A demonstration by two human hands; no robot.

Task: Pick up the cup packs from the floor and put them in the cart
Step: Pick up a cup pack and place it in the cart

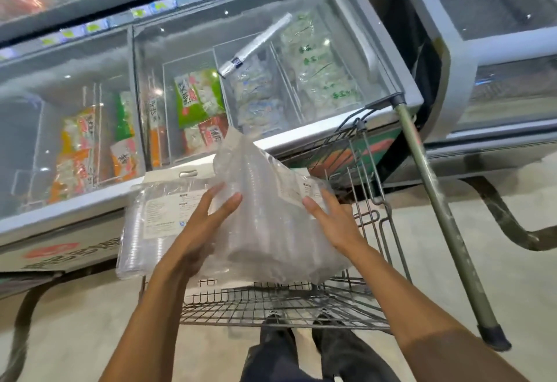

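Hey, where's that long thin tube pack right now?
In the head view, the long thin tube pack lies diagonally on the glass lid of the chest freezer, up and right of centre, beyond the wire cart.

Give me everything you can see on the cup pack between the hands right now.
The cup pack is a clear, crinkled plastic bag of stacked transparent cups, with a white printed label near its right end. It lies tilted over the wire cart, resting partly on a flatter pack with a white header card. The left hand presses its left side with straight fingers; the right hand braces its right side.
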